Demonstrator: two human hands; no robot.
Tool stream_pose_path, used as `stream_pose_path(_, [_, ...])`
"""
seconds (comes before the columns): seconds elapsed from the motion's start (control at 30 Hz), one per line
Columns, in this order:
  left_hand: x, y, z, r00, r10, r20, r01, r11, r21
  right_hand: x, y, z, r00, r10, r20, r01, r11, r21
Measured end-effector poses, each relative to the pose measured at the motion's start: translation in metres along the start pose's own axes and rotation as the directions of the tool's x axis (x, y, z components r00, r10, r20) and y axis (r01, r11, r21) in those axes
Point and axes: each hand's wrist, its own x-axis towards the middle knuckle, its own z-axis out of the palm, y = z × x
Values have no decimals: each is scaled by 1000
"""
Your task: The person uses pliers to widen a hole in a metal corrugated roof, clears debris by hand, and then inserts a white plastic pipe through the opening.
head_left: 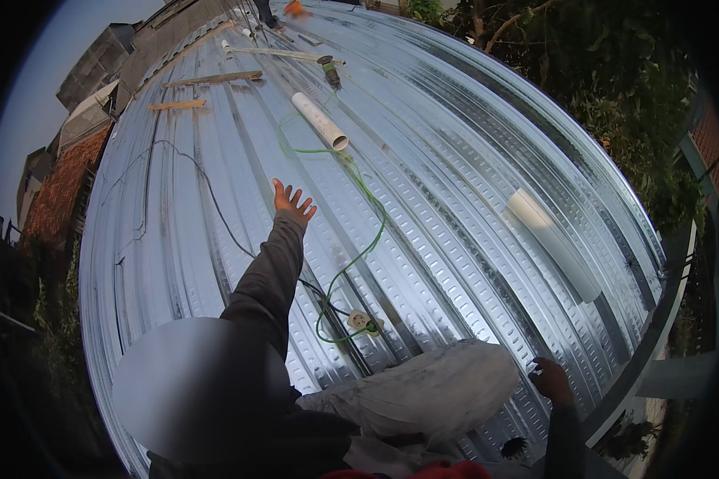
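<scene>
My left hand [294, 206] is stretched forward above the ribbed metal roof [423, 191], palm empty and fingers spread, in a dark sleeve. My right hand [551, 381] is low at the right with curled fingers near the roof; what they hold, if anything, is too small to make out. Between my hands a round pale power socket [358, 321] lies with a green cable [379, 223] and a dark cable. My dusty pale-trousered leg [431, 383] rests below it. A white pipe [553, 243] lies beyond my right hand, another [319, 121] farther ahead.
Wooden planks [212, 79], a green power tool [329, 73] and thin strips lie farther up the roof. A person's leg [268, 16] stands at the top beside an orange object [295, 8]. The roof's edge curves along the right past trees [607, 120]; tiled roofs [64, 176] stand left.
</scene>
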Motion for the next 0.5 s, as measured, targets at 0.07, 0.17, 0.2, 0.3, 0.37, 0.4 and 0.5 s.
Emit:
stream_pose_path(0.07, [4, -45, -14, 998, -49, -50, 54, 992, 114, -13, 6, 7, 999, 16, 29, -15, 1000, -18])
stream_pose_path(0.17, [17, -98, -9, 984, -49, -170, 84, 975, 206, -43, 8, 11, 974, 199, 106, -203, 979, 20])
stream_pose_path(0.2, [23, -108, -4, 981, -51, -188, 99, 961, 259, -52, 9, 11, 969, 218, 113, -221, 975, 17])
stream_pose_path(0.3, [69, -134, 16, 963, 143, -230, -45, 921, 386, -72, 8, 12, 959, 268, 95, -273, 961, 45])
stream_pose_path(0.37, [94, -140, 31, 826, 540, 160, -477, 520, 708, -77, -7, 4, 948, 308, 75, -315, 944, 95])
stream_pose_path(0.4, [100, -149, 47, 667, 629, 399, -649, 228, 725, -82, -13, 0, 949, 310, 58, -314, 944, 99])
stream_pose_path(0.5, [48, -197, 141, 553, 408, 726, -719, -207, 663, -123, -28, -23, 917, 395, 47, -397, 917, 32])
